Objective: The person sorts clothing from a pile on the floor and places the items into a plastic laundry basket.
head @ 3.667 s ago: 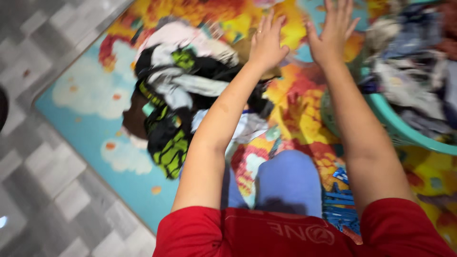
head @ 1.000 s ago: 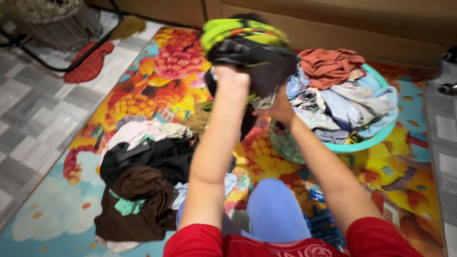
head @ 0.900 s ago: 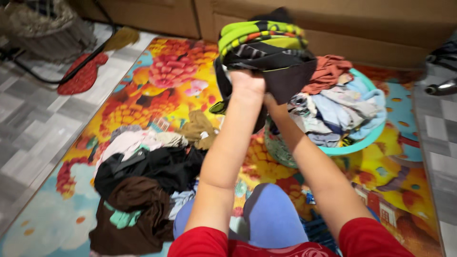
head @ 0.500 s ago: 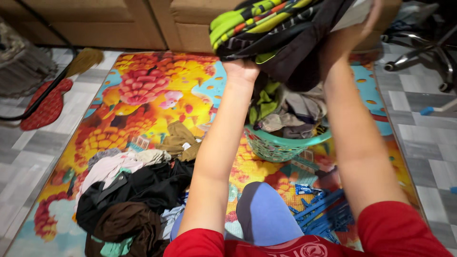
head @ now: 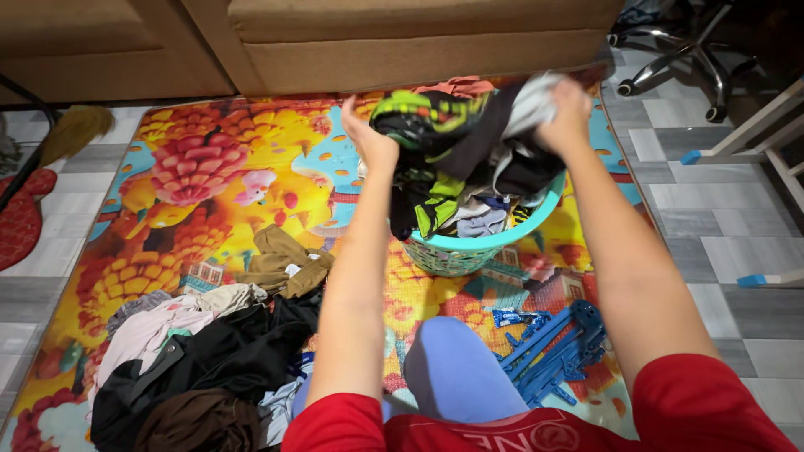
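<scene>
Grey checkered tile floor point(head: 712, 226), bright patterned play mat point(head: 209, 176), brown sofa base point(head: 402, 38), office chair legs point(head: 670, 50) at top right

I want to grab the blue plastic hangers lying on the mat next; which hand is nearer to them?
Right. The right hand grips the black-and-green garment above the teal basket, up-mat from the blue plastic hangers; the left hand holds the garment's other end, farther left.

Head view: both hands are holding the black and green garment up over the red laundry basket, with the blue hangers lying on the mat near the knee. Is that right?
Not quite: the laundry basket is teal, not red, as the head view shows. The rest stands: the left hand and right hand hold the black and green garment up over it, and the blue hangers lie on the mat near the knee.
</scene>
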